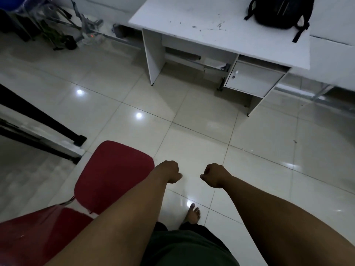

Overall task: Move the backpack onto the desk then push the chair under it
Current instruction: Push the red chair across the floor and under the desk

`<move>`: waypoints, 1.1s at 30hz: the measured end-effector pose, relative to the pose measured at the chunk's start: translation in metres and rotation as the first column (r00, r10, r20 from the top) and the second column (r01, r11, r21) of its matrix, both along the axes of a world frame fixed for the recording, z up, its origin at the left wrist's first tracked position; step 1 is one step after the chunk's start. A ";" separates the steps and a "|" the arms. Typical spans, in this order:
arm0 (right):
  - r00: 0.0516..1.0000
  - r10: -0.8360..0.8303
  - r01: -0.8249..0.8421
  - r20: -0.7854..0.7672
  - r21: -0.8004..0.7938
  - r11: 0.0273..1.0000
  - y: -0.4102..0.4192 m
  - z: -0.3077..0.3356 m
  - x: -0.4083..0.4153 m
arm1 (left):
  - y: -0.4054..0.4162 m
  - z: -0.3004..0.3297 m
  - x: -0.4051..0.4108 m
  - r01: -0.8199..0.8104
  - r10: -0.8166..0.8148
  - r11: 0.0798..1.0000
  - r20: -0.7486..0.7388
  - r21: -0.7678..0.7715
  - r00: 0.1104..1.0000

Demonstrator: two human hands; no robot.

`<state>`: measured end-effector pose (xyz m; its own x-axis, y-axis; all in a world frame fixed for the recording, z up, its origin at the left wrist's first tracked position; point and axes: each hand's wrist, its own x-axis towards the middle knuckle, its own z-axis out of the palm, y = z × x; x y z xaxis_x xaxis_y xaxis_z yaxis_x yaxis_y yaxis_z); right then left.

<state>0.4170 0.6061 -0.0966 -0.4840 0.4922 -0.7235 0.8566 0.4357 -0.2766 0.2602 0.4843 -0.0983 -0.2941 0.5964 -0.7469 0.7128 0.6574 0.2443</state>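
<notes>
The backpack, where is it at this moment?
In the head view, the black backpack lies on the white desk, at its far right end, far from the red chair near the person.

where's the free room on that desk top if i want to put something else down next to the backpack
The desk is bare across its left and middle, from the left edge to the backpack, with only small dark scuffs. The far right corner is crowded: the backpack sits there and one strap trails toward the right edge.

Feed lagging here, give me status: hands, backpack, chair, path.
Left hand and right hand fisted, empty. Backpack on desk. Chair at left, untouched. Floor to desk clear.
</notes>
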 end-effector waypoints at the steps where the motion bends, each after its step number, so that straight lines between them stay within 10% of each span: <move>1: 1.000 -0.007 0.007 -0.003 -0.001 1.000 -0.014 -0.001 -0.003 | -0.010 0.003 -0.004 0.014 -0.014 1.000 -0.005 0.012 1.000; 33: 1.000 -0.021 0.021 -0.006 0.004 1.000 -0.364 0.004 -0.007 | -0.332 0.007 -0.002 0.053 -0.051 0.996 -0.022 0.076 0.998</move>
